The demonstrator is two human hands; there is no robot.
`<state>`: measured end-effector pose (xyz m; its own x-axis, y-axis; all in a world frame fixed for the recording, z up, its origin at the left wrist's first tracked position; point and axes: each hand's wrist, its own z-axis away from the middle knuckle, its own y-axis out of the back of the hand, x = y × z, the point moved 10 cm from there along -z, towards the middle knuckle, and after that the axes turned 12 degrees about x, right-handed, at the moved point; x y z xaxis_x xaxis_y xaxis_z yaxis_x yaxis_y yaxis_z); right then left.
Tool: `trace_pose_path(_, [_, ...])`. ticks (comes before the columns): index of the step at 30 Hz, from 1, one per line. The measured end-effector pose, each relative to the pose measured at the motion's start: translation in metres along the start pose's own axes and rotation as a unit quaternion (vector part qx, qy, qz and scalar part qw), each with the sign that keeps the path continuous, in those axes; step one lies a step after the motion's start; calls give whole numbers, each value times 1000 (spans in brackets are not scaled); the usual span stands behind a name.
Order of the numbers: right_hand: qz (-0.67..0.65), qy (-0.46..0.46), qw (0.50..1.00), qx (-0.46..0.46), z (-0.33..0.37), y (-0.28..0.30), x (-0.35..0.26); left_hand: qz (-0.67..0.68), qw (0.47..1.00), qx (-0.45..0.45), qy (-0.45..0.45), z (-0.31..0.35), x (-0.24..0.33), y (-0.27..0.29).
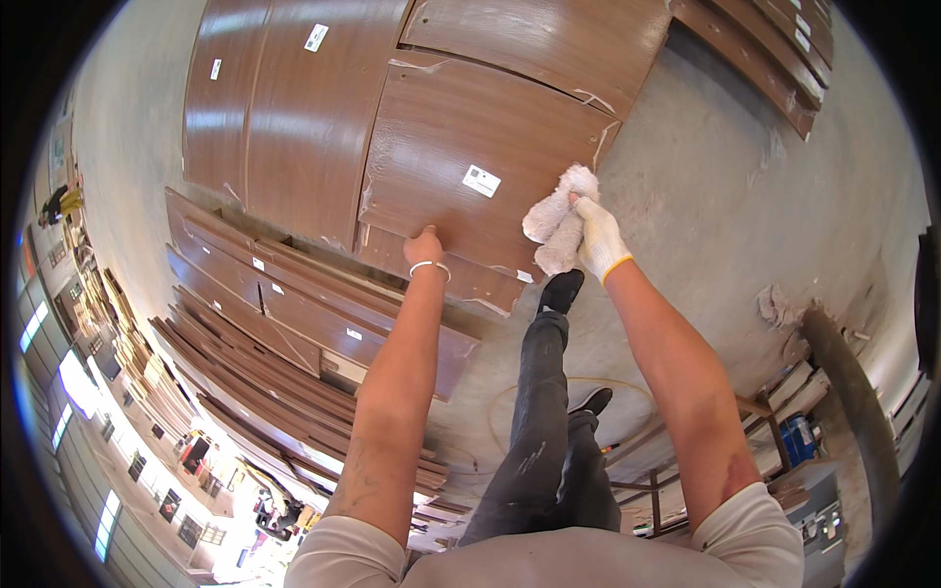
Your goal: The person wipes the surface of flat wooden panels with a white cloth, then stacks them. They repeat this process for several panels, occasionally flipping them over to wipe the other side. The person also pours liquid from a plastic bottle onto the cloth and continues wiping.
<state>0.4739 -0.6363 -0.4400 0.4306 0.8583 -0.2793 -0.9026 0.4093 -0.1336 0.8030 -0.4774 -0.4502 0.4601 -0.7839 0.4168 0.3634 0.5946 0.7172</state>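
My left hand (423, 247), bare and with a white band at the wrist, is closed at the near edge of a glossy brown wood panel (461, 127). That panel lies on top of another one, whose strip shows below it. A white label (481, 180) sticks to its face. In a white knit glove with a yellow cuff, my right hand (600, 238) grips a fluffy, pale pinkish-white rag (562, 220). The rag is bunched up beside the panel's right corner; whether it touches the surface I cannot tell.
More brown panels (304, 108) lie to the left and at the far side. Long brown boards (284, 294) are stacked at left, near me. Other boards (774, 59) lie at far right. A thick grey hose (853, 392) and a crumpled cloth (776, 305) are on the right.
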Motion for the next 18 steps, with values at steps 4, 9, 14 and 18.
trace_pose_path(4, [39, -40, 998, -27, -3, -1, 5, 3, 997, -9, -72, -4, 5, 1])
trace_pose_path(9, [27, -13, 999, -15, 14, 46, 18, -138, 971, -107, -167, 23, -29, -11])
trace_pose_path(14, [189, -38, 981, -19, 106, 148, 63, -352, 842, -195, -359, 98, -106, -10])
trace_pose_path(18, [716, 106, 632, -278, 237, 184, 65, -416, 786, -260, -375, 172, -193, 20])
